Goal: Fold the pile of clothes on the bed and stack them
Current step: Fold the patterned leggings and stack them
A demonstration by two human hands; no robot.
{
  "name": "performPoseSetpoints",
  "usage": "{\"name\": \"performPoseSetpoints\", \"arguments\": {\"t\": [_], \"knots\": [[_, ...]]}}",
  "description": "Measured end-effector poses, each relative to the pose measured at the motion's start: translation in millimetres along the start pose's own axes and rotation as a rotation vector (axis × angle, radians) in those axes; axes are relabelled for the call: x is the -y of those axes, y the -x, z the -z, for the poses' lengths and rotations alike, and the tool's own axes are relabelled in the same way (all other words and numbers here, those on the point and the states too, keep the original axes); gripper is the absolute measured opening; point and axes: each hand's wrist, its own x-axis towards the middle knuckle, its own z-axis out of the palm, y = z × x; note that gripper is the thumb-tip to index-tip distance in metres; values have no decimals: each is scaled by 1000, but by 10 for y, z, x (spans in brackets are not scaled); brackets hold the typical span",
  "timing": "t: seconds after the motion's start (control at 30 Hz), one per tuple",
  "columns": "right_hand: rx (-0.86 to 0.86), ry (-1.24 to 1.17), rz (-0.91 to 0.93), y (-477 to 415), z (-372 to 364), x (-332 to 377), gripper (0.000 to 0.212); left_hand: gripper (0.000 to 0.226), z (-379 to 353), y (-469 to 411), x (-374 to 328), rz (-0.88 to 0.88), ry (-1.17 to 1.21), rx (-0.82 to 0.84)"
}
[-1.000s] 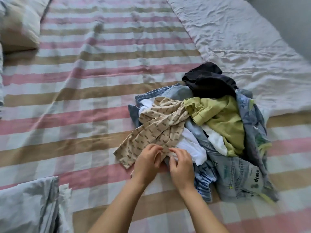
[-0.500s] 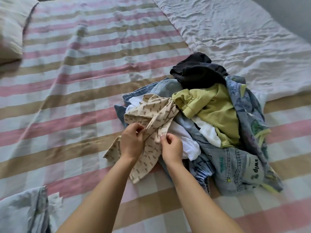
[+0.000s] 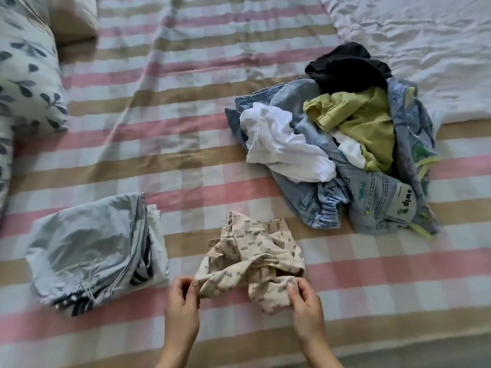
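Left hand [image 3: 183, 301] and right hand [image 3: 305, 306] each pinch a near edge of the crumpled beige printed cotton garment [image 3: 252, 251], which lies on the pink-and-tan checked bedsheet [image 3: 159, 160], apart from the mixed pile of unfolded clothes [image 3: 345, 144] farther back right.

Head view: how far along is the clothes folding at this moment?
Early. Done: at most one folded pale blue piece lies at the left, possibly the stack's start. In hand: the left hand and right hand pinch the beige printed garment, crumpled on the bed apart from the pile, not yet folded. Left: the pile's white garment, green garment, black garment and denim, all unfolded.
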Motion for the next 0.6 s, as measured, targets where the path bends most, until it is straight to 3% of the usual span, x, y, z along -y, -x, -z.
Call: {"name": "performPoseSetpoints", "arguments": {"t": [0.17, 0.23, 0.3, 0.37, 0.43, 0.5, 0.6], "knots": [[24, 285, -205, 108, 102, -583, 5, 20, -58, 139, 506, 123, -200, 123], [16, 233, -263, 72, 159, -637, 20, 14, -120, 147, 532, 91, -380, 136], [-35, 36, -280, 17, 199, -589, 47, 4, -204, 168, 438, -80, -580, 55], [-61, -76, -262, -54, 207, -500, 61, 26, -343, 224, 270, -340, -571, 135], [-35, 10, -179, -144, 194, -412, 50, 49, -548, 280, 132, -480, -582, 397], [-23, 135, -103, -179, 162, -306, 30, 59, -747, 320, 79, -445, -624, 561], [-60, 168, -27, -134, 174, -220, 17, 24, -854, 358, -17, -389, -433, 440]]}}
